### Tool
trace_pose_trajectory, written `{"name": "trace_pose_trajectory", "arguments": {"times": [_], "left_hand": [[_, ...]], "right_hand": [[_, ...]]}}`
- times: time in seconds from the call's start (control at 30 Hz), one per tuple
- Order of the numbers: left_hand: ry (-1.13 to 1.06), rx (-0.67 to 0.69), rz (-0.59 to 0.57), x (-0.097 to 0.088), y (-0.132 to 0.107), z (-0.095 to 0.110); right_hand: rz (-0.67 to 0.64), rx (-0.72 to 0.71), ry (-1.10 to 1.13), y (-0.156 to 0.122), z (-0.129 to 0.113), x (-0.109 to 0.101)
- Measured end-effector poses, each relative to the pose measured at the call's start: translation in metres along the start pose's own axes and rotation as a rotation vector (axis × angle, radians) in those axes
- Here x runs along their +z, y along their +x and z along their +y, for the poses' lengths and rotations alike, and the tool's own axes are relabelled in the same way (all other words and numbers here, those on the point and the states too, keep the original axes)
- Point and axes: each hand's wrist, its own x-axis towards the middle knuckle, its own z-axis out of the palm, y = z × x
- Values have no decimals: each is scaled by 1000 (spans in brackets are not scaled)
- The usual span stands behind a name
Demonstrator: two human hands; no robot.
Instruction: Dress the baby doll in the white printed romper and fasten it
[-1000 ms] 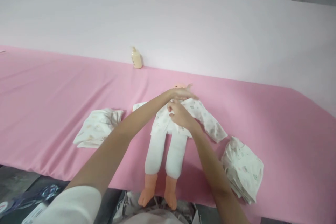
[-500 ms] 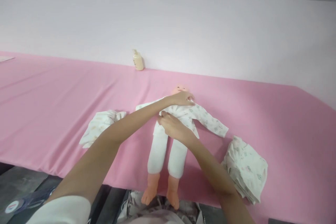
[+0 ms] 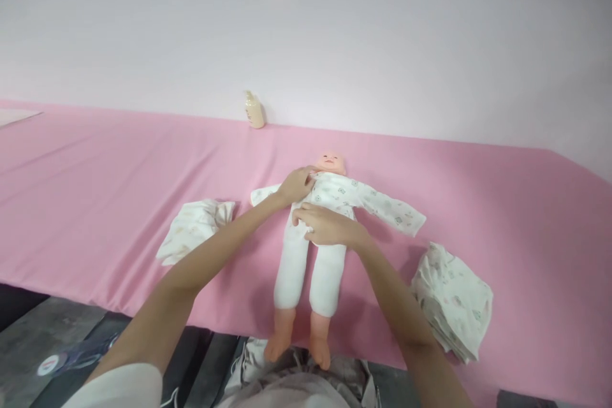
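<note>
A baby doll (image 3: 329, 162) lies on its back on the pink table (image 3: 95, 159), head away from me, bare feet past the near edge. It wears a white printed top (image 3: 377, 204) and white trousers (image 3: 306, 268). My left hand (image 3: 295, 185) rests on the top at the doll's shoulder, fingers curled onto the cloth. My right hand (image 3: 322, 226) lies across the doll's waist, fingers together and pressed on the hem of the top.
A crumpled printed garment (image 3: 194, 229) lies left of the doll. A folded pile of printed cloths (image 3: 454, 309) sits at the right near the edge. A small cream bottle (image 3: 254, 110) stands at the back against the white wall.
My left hand has slid from the doll's neck down to its shoulder, uncovering the face. My right hand has moved down to the waist. The top now lies flatter.
</note>
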Motion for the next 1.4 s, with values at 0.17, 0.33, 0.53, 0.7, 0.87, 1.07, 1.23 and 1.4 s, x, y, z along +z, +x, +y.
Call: {"name": "trace_pose_trajectory", "arguments": {"times": [0.17,0.33,0.53,0.7,0.87,1.07,1.23,1.4], "left_hand": [[-113,-213,-53,2,-67,-3],[-434,-155,-272,3,-116,10],[-338,-149,-190,20,-99,31],[-40,-186,-46,18,-84,46],[-58,-314,49,-9,-80,13],[-95,-520,247,-41,-136,-39],[-466,-311,155,-1,-213,32],[-564,-83,-1,41,-233,87]], "right_hand": [[150,48,351,-18,23,-12],[419,643,164,-29,40,9],[357,792,158,-4,49,27],[674,696,93,12,53,41],[962,720,285,-11,73,32],[1370,1002,301,-117,62,56],[1032,764,380,-124,-35,158],[806,573,237,-90,-61,195]]}}
